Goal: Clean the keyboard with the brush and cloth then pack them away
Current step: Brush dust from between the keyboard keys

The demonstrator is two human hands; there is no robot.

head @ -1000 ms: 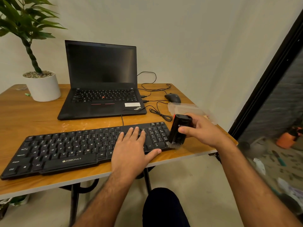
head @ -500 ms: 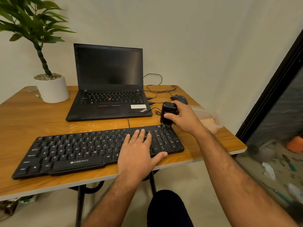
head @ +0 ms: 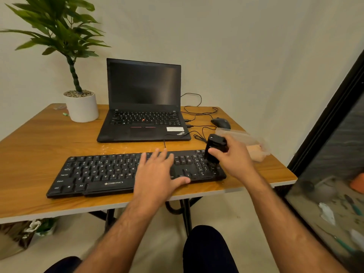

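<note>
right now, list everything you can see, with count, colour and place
keyboard: 1, black, front of table
brush: 1, black, over keyboard's right end
laptop: 1, black, open, behind keyboard
mouse: 1, black, right of laptop
cables: several, black, right of laptop
plant: 1, green, in white pot, back left
box: 1, clear plastic, right edge of table, behind right hand
table: 1, brown wood
left hand: flat on keyboard, fingers straight
right hand: grips brush
</note>
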